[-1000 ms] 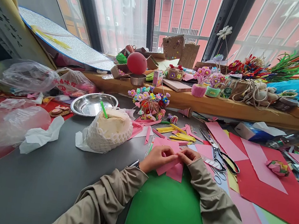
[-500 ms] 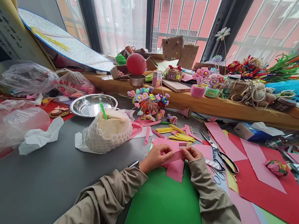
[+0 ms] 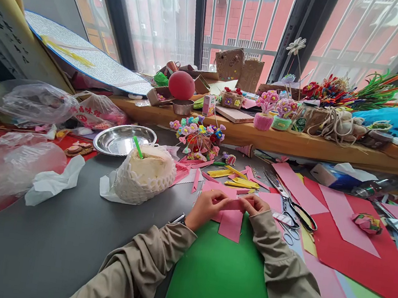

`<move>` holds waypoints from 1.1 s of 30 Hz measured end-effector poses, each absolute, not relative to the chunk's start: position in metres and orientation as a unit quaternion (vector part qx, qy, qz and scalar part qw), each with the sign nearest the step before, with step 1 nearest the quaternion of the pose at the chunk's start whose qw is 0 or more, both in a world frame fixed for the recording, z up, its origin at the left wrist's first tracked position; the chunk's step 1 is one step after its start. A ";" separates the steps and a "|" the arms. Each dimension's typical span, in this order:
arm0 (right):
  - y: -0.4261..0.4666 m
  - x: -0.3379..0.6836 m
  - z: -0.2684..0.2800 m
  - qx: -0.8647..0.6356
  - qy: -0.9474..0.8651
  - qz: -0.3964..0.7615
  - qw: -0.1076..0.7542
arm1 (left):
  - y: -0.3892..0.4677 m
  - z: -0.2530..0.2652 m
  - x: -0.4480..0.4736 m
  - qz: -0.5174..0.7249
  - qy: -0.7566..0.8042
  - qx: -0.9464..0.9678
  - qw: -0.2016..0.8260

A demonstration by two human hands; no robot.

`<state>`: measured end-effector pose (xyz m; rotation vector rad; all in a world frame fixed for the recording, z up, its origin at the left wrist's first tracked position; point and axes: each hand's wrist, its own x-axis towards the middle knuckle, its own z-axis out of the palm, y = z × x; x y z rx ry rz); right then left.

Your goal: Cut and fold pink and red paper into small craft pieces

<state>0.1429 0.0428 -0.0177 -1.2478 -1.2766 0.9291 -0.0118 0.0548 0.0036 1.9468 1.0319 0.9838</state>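
A small strip of pink paper [image 3: 232,205] is stretched between my two hands, above the far end of a green mat [image 3: 221,280]. My left hand [image 3: 207,209] pinches its left end. At the other end, the thumb and fingers of my right hand [image 3: 256,206] are closed on the same strip. Under the hands lies another pink paper piece [image 3: 230,226], its lower end hanging over the green surface. Folded yellow paper strips [image 3: 242,182] lie just beyond my fingers. Close to my right wrist are large black-handled scissors [image 3: 303,214] and small scissors [image 3: 289,235].
A coconut in a white foam net [image 3: 145,176] with a green straw stands left, by a metal plate [image 3: 124,139]. Plastic bags [image 3: 15,162] fill the far left. Red paper [image 3: 349,239] and pink sheets spread right. Behind is a wooden ledge [image 3: 144,114] with crafts.
The pink strip between my fingers has turned more level, and my hands have shifted slightly. The pink paper beneath has slid a little to the left.
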 end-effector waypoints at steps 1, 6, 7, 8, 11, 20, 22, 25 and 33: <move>0.044 0.145 -0.019 -0.526 -0.530 0.387 0.541 | 0.056 0.003 -0.012 0.389 0.409 0.748 0.348; 0.048 0.146 -0.023 -0.525 -0.510 0.384 0.564 | 0.059 0.001 -0.012 0.404 0.431 0.741 0.320; 0.047 0.145 -0.022 -0.525 -0.503 0.384 0.570 | 0.059 0.001 -0.013 0.408 0.434 0.735 0.322; 0.047 0.145 -0.021 -0.526 -0.495 0.383 0.576 | 0.059 0.001 -0.013 0.414 0.439 0.728 0.325; 0.047 0.144 -0.018 -0.525 -0.474 0.379 0.596 | 0.060 0.000 -0.014 0.432 0.459 0.706 0.322; 0.047 0.144 -0.016 -0.530 -0.463 0.375 0.603 | 0.061 -0.001 -0.015 0.455 0.455 0.687 0.339; 0.046 0.145 -0.015 -0.533 -0.463 0.375 0.601 | 0.061 -0.001 -0.015 0.453 0.460 0.686 0.336; 0.045 0.144 -0.014 -0.527 -0.470 0.384 0.595 | 0.059 0.001 -0.014 0.448 0.443 0.694 0.347; 0.043 0.139 -0.018 -0.513 -0.509 0.406 0.560 | 0.058 0.002 -0.013 0.392 0.425 0.745 0.332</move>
